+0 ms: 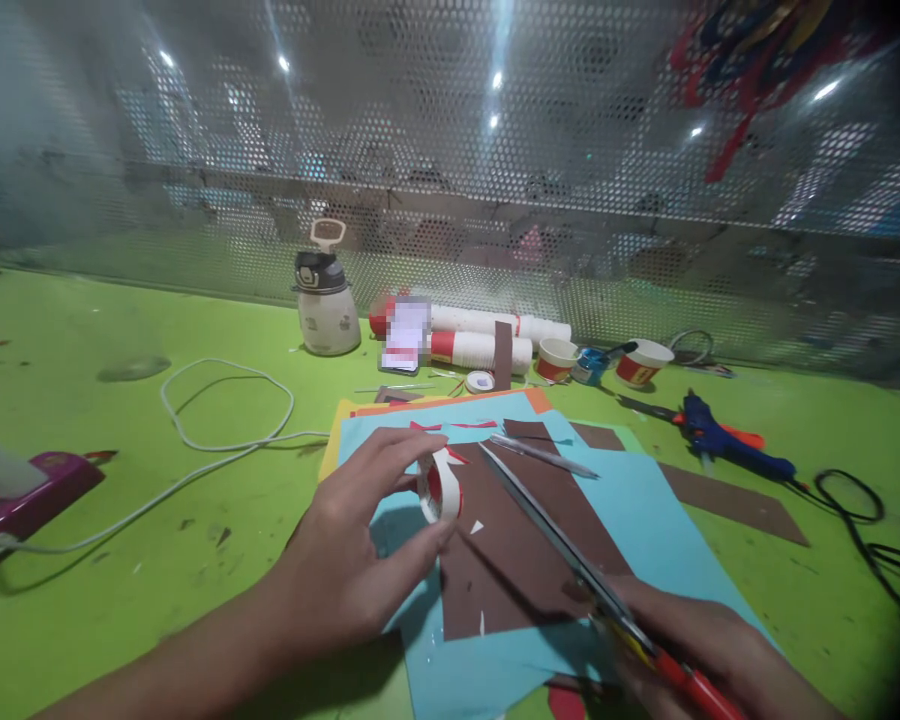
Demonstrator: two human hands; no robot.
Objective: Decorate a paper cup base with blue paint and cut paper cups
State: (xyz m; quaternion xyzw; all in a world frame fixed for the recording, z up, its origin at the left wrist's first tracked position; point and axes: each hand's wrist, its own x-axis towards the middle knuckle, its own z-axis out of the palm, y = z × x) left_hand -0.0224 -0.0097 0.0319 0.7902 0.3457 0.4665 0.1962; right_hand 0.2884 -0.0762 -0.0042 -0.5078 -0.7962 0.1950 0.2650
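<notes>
My left hand pinches a small white paper ring with red on its inner side, holding it above the papers. In my right hand are scissors with red handles, their blades pointing up and left toward the ring. Beneath both hands lies a brown sheet on light blue paper. A silvery pen-like tool rests across the top of the brown sheet. Small white and red scraps lie on and around it.
Behind the papers stand a bottle, a phone, stacked paper cups and two single cups. A blue glue gun lies at the right with a black cord. White cable and a purple power strip are at the left.
</notes>
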